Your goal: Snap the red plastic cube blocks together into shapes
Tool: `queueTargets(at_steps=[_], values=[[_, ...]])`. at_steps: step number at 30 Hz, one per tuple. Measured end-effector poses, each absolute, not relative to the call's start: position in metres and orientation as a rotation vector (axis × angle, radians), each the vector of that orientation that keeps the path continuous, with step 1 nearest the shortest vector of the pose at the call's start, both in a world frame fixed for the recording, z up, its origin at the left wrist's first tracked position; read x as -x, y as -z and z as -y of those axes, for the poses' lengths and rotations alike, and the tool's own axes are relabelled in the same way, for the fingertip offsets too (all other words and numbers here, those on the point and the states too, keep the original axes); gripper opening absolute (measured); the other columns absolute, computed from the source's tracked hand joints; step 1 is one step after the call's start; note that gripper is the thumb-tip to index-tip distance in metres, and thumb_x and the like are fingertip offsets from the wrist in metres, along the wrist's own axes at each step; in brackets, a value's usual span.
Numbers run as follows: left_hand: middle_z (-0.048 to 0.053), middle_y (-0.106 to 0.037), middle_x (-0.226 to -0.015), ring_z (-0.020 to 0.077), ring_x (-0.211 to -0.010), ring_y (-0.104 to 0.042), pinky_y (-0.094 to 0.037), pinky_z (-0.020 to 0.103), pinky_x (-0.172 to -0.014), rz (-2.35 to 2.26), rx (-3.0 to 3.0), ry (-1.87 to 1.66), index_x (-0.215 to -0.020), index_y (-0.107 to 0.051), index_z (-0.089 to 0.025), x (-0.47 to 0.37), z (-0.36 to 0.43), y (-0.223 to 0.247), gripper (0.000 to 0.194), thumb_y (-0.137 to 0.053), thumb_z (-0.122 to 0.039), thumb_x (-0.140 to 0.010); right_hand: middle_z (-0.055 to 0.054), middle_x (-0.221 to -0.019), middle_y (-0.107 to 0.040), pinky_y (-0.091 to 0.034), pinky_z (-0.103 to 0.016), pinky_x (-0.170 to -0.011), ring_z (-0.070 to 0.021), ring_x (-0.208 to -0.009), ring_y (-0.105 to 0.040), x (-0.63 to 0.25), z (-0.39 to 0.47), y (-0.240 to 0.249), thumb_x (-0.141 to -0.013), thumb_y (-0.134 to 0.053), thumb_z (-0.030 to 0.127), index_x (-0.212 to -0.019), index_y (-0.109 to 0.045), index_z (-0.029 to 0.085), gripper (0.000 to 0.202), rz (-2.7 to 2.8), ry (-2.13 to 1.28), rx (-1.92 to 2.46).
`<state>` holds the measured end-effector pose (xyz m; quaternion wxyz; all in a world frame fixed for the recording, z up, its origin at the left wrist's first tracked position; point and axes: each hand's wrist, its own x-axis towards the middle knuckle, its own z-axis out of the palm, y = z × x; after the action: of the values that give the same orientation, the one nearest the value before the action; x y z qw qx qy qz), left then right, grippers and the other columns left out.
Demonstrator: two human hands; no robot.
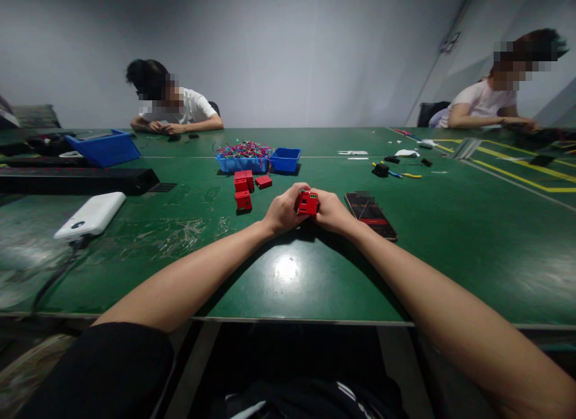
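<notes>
Both hands meet over the middle of the green surface (288,287), closed around one small red block (308,202) that sits between them. The left hand (282,212) is curled tight, fingers wrapped against the block's left side; the right hand (332,211) is likewise clenched on its right side, so the block is gripped from both sides and held just above the surface (a small green patch shows on its upper face). Both forearms stretch out from the near edge.

Just behind and to the left of the hands lie several loose red blocks (243,188), close together on the surface. Beyond them stands a blue tray (242,162) heaped with thin coloured wires (245,149), and touching its right side is a smaller blue bin (285,159) whose contents cannot be made out. A larger blue bin (104,147) sits tilted far to the left. A dark phone (371,215) lies just beside the right hand, and a white power bank (91,215) rests well off to the left. Two other people sit at the far side.
</notes>
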<state>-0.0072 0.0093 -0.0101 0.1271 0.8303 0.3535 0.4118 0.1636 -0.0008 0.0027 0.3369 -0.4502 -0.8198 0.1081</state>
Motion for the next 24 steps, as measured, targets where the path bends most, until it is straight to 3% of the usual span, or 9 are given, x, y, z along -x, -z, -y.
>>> queueTargets(at_steps=[9, 16, 21, 24], values=[[0.01, -0.063, -0.123, 0.0216, -0.104, -0.065, -0.05, 0.034, -0.093, -1.047, -2.471, -1.107, -0.125, -0.047, -0.02, 0.0067, -0.0095, 0.0088, 0.047, -0.054, -0.019, -0.079, -0.01, -0.095, -0.072, -0.048, -0.03, -0.078, -0.0229, -0.087, -0.066, -0.165, -0.0009, -0.0029, -0.077, -0.056, 0.013, -0.093, -0.063, 0.017, 0.019, 2.15, -0.229, 1.269], [0.015, -0.057, -0.133, 0.0272, -0.106, -0.066, -0.053, 0.039, -0.09, -1.045, -2.51, -1.036, -0.139, -0.035, -0.02, 0.008, -0.0055, 0.0049, 0.071, -0.063, -0.033, -0.075, -0.014, -0.096, -0.072, -0.046, -0.031, -0.074, -0.026, -0.084, -0.066, -0.1648, -0.0008, -0.0047, -0.081, -0.056, 0.016, -0.102, -0.065, 0.017, 0.023, 2.117, -0.07, 1.547], [0.014, -0.058, -0.134, 0.0292, -0.115, -0.064, -0.05, 0.04, -0.098, -1.033, -2.534, -1.055, -0.14, -0.037, -0.019, 0.0078, -0.0022, 0.0018, 0.071, -0.062, -0.046, -0.079, -0.012, -0.1, -0.071, -0.044, -0.03, -0.073, -0.0259, -0.087, -0.066, -0.165, 0.0003, -0.0091, -0.081, -0.057, 0.02, -0.115, -0.064, 0.02, 0.035, 2.17, -0.074, 1.647], [0.013, -0.059, -0.135, 0.0278, -0.118, -0.063, -0.049, 0.039, -0.101, -1.107, -2.53, -1.077, -0.14, -0.038, -0.019, 0.0064, -0.0034, 0.0016, 0.064, -0.058, -0.044, -0.084, -0.012, -0.103, -0.071, -0.043, -0.029, -0.075, -0.0246, -0.09, -0.065, -0.1634, 0.0028, -0.0126, -0.084, -0.055, 0.022, -0.116, -0.063, 0.019, 0.034, 2.194, -0.07, 1.695]])
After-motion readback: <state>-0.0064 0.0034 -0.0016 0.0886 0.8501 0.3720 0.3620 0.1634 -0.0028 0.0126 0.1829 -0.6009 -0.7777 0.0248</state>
